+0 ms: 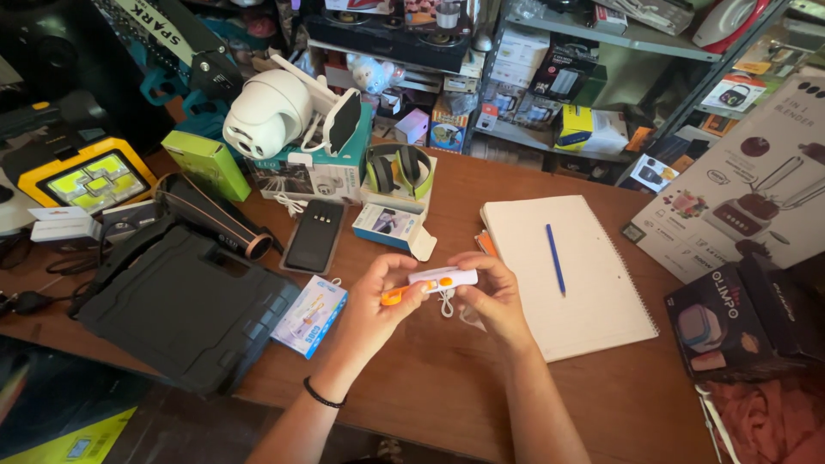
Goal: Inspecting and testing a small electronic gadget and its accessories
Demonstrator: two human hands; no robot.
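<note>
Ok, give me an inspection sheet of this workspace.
Surface: brown wooden table, crowded along the back.
Job's things: small white and orange gadget with a white cord, held above the table.
Clutter: notebook with blue pen, black case, phone, white dome camera, headphones, small boxes.
Grippers: left hand and right hand both grip the gadget.
Cables: white cord under the gadget; black cable at the left edge.
Surroundings: metal shelves stacked with boxed goods.
</note>
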